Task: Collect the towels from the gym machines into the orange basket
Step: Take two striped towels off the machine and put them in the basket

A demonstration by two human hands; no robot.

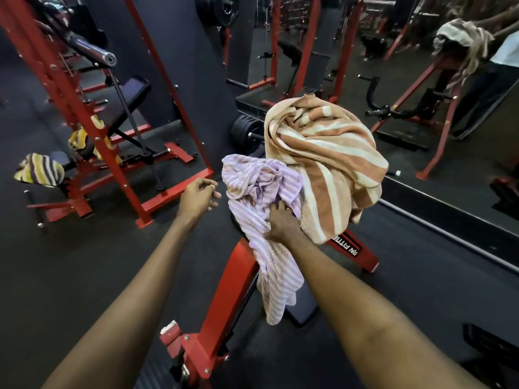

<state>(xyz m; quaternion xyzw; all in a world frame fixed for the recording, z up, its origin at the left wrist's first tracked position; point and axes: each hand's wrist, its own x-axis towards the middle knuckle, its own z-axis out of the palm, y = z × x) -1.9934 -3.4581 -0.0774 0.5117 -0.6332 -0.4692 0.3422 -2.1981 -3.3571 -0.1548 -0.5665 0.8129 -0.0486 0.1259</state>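
Note:
A lilac striped towel and an orange-and-cream striped towel lie bunched over the raised end of a red bench in the middle of the view. My right hand grips the lilac towel where it drapes down the bench. Just left of the towels, my left hand hovers with loosely curled fingers and holds nothing. A yellow-and-brown striped towel sits on a machine at the far left, and a yellow towel hangs behind the red rack. The orange basket is not in view.
A red rack with a barbell stands at the left. A wall mirror on the right reflects the towels and machines. Black weight plates lie beyond the bench. Dark rubber floor surrounds the bench.

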